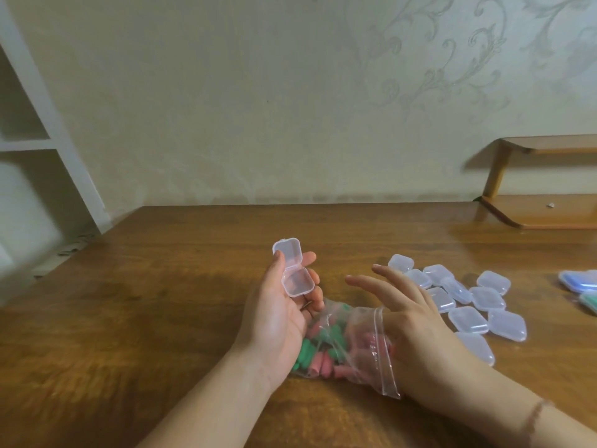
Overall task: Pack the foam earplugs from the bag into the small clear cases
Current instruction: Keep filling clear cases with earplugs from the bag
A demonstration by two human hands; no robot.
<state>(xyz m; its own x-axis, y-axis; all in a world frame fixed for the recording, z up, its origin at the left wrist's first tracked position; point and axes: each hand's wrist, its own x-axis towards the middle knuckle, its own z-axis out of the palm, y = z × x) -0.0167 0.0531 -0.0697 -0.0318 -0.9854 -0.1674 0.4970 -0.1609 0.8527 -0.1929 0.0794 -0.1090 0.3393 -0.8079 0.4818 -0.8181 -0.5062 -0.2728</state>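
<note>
The left hand [281, 305] comes in from the bottom edge, palm turned up and inward, raised a little above the wooden table [161, 302]. Its fingers curl loosely round a small clear case [292, 270], which lies across the fingertips with the thumb against its left side. The case stands open: the lid tips up and away from the base on its hinge. The base looks empty, though the plastic is too clear and small to be sure.

Just beside and below that hand lies the clear zip bag [349, 344], flat on the table between the two wrists. It holds a heap of foam earplugs [323, 350], green and pink, bunched toward its left end. The bag's mouth, with its zip strip, faces right and wraps round the right hand [416, 324].

The right hand reaches in from the lower right, back upward. Its index and middle fingers are straight and slightly spread, pointing left toward the open case and held above the bag, gripping nothing that shows. Its thumb side lies inside the bag's mouth; whether the thumb touches any earplug I cannot tell.

Right of that hand, a cluster of closed clear cases [465, 302] lies scattered on the table, some touching. At the far right edge are bluish and green things [581, 286], cut off by the frame. Behind them stands a low wooden shelf [542, 208].
</note>
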